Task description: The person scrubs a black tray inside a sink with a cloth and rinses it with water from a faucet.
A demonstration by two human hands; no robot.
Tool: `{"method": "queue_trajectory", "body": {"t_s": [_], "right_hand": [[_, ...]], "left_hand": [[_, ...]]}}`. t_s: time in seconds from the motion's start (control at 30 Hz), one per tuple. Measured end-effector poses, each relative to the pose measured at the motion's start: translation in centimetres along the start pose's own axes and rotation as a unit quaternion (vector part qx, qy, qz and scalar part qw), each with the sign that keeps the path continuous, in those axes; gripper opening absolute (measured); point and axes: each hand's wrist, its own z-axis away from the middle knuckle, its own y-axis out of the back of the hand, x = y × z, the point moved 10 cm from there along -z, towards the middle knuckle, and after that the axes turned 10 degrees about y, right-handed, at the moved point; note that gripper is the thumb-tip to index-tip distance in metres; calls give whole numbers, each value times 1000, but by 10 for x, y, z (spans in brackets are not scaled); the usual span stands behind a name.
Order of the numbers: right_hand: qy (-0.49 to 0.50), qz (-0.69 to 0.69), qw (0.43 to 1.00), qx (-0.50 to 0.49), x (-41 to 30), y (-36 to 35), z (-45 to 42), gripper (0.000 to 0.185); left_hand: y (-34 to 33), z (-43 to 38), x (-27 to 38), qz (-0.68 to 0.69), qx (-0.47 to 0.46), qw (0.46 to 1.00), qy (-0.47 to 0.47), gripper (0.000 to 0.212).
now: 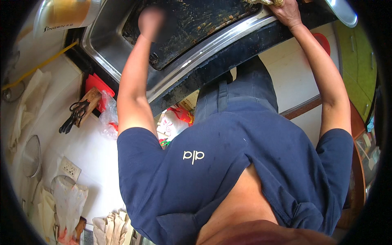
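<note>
A dark rectangular tray (196, 33), covered in brown and yellowish residue, lies tilted inside a stainless steel sink (105, 39). Over the tray's left part is my left hand (151, 23); it is blurred, so its fingers and anything under them cannot be made out. My right hand (286, 13) is at the tray's upper right, by the sink's front rim, partly cut off by the picture's top edge. Its fingers close on a yellowish, coarse-textured cloth or scrubber (278, 2), only part of which shows.
Black-handled scissors (80, 108) sit in a wooden holder (92, 99) on the left wall, beside plastic bags (108, 118). A strainer (32, 156) hangs lower left, near a wall socket (70, 167). A metal rim (344, 12) shows upper right, above green cabinets (356, 67).
</note>
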Motion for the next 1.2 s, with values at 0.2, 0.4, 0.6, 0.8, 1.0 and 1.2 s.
{"method": "queue_trajectory", "body": {"t_s": [0.2, 0.4, 0.6, 0.8, 1.0, 1.2], "right_hand": [[-26, -16, 999, 14, 10, 7, 8, 46], [-14, 11, 1000, -1, 14, 3, 9, 47], [3, 33, 999, -7, 11, 1, 11, 47], [20, 20, 1000, 7, 18, -2, 16, 47], [1, 10, 1000, 6, 18, 9, 16, 45], [8, 4, 1000, 14, 11, 6, 11, 44]], "left_hand": [[-50, 24, -10, -124, -18, 981, -147, 17], [-36, 8, -46, -43, -23, 993, -109, 17], [-28, 16, -63, -27, -40, 999, -14, 17], [-58, 20, -21, 136, -105, 983, 68, 17], [-18, 41, -104, 132, -23, 952, 276, 14], [-57, 13, 8, 149, -108, 978, 97, 18]]}}
